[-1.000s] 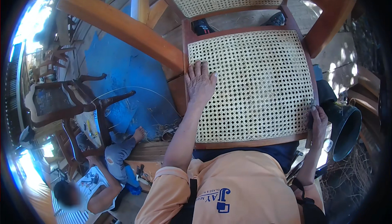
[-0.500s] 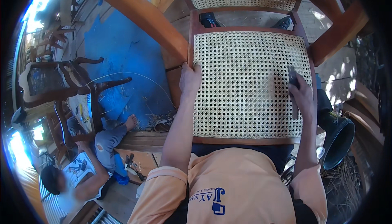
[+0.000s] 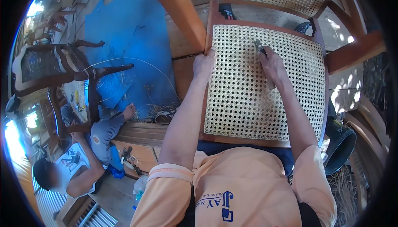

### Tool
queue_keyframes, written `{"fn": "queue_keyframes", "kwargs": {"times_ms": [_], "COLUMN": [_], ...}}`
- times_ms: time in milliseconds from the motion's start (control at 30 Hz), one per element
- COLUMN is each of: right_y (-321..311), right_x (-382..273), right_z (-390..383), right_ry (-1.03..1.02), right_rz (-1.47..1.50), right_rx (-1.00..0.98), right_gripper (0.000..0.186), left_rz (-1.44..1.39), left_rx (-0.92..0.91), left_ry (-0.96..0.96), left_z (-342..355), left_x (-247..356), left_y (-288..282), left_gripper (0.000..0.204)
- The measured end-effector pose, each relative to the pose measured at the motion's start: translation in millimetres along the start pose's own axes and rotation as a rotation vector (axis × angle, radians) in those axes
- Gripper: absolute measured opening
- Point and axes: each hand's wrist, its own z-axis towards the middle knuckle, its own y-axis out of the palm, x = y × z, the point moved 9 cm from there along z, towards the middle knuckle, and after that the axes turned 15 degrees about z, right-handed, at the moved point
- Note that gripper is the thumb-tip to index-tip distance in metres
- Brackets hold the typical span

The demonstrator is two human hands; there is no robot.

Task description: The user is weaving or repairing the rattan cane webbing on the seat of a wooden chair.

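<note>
Both hands are on the woven cane seat [image 3: 265, 82] of a wooden chair in the head view. Left hand [image 3: 204, 64] clasps the seat's left frame rail near its far corner, fingers curled over the edge, much as half a second ago. Right hand [image 3: 271, 63] is closed round a small dark-tipped tool [image 3: 260, 48], its point pressed to the cane near the far edge; it has moved leftward from the seat's right side. At lower left another person [image 3: 78, 160] sits on the floor beside a dark chair frame [image 3: 54, 67].
</note>
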Motion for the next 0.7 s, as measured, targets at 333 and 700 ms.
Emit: {"fn": "queue_keyframes", "kwargs": {"times_ms": [333,700], "right_y": [65,87], "right_x": [-23,-20], "right_z": [25,19], "right_ry": [-0.412,-0.563], "right_rz": [-0.963,-1.563], "right_rx": [-0.128,-0.092], "right_gripper": [0.032,0.07], "left_rz": [0.08,0.187], "left_rx": [-0.007,0.046], "left_ry": [-0.01,0.044], "left_z": [-25,-23], "left_x": [23,28], "left_y": [-12,-14], "left_gripper": [0.067,0.064]}}
